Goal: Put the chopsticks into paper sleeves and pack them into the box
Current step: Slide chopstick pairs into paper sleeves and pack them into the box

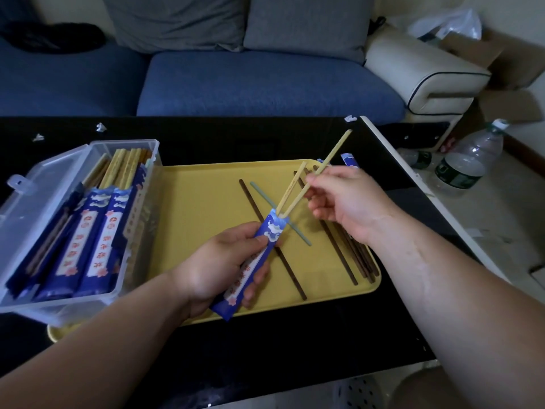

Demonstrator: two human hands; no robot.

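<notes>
- Head view: L hand (218,261) grips the paper sleeve (272,231), thumb on top, other fingers curled beneath; sleeve mouth points up and away from the fingertips, closed end sits by the heel of the palm.
- R hand (348,202) pinches the raised pale chopstick (333,154) betw. thumb and fingertips; the other fingers are loosely curled. Lower tip is at the sleeve mouth, top end extends well beyond the R fingers.
- Second pale chopstick (292,187) stands just L of the R fingertips, lower end also in the sleeve mouth; whether the R fingers touch it cannot be told.
- Yellow tray (200,208) lies under both hands. On it: a lone dark chopstick (250,199) and a pale blue chopstick (261,193), crossed beneath the L fingertips; a dark chopstick bundle (351,261) under the R wrist.
- Clear box (126,143), lid open, stands well L of the L fingers, w/ sleeved chopsticks (88,246) inside.
- Spare sleeve (349,160) just beyond the R fingers.
</notes>
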